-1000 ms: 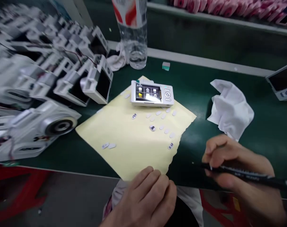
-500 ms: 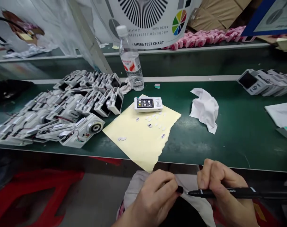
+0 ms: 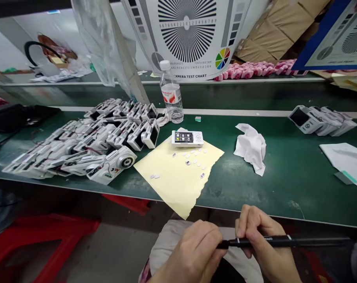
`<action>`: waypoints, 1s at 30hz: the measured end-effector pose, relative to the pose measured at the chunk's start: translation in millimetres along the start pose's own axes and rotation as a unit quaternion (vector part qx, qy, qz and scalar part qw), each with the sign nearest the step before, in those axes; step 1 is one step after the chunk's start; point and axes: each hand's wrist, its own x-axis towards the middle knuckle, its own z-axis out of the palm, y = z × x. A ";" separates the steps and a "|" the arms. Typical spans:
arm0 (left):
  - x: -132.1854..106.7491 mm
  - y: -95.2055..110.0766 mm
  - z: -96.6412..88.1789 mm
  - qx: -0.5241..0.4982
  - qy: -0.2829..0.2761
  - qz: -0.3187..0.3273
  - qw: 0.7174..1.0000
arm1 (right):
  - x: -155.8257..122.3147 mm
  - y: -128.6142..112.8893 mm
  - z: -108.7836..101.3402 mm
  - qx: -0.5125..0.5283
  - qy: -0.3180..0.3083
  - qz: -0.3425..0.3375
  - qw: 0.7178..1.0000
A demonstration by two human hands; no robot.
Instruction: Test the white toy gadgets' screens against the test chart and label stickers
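Low in front of my lap, my right hand [image 3: 263,239] is closed around a black marker pen [image 3: 280,241], which lies level and points left. My left hand [image 3: 193,249] pinches the small black pen cap [image 3: 223,244], mostly covered by its fingers. The pen's narrow end meets the cap; how deep it sits inside I cannot tell. Beyond the hands, a white camera [image 3: 187,138] with its screen lit rests on a yellow sheet of paper [image 3: 172,184]. Small white pieces [image 3: 195,161] are scattered over that sheet.
Many white cameras [image 3: 92,145] with loose wires crowd the bench's left side. A water bottle [image 3: 171,94] stands at the back, below a camera test chart [image 3: 187,35]. Crumpled white tissue [image 3: 250,147] lies right of the paper. More cameras [image 3: 319,120] stand far right. A red stool [image 3: 48,239] is below left.
The pen and the cap have come together, closing the gap between them. My right hand has moved left, and the view has tilted up a little.
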 end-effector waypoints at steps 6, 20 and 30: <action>-1.9 -7.4 4.6 0.003 0.003 -0.024 1.000 | 2.4 6.9 4.2 0.061 -0.049 0.064 0.995; -8.0 -19.3 23.0 -0.644 -0.133 -0.380 0.651 | 30.8 2.6 19.4 0.071 -0.157 0.088 0.981; 41.2 -38.0 -31.6 -0.244 -0.107 -0.292 0.918 | 74.5 -7.6 -21.4 0.102 -0.032 0.131 0.986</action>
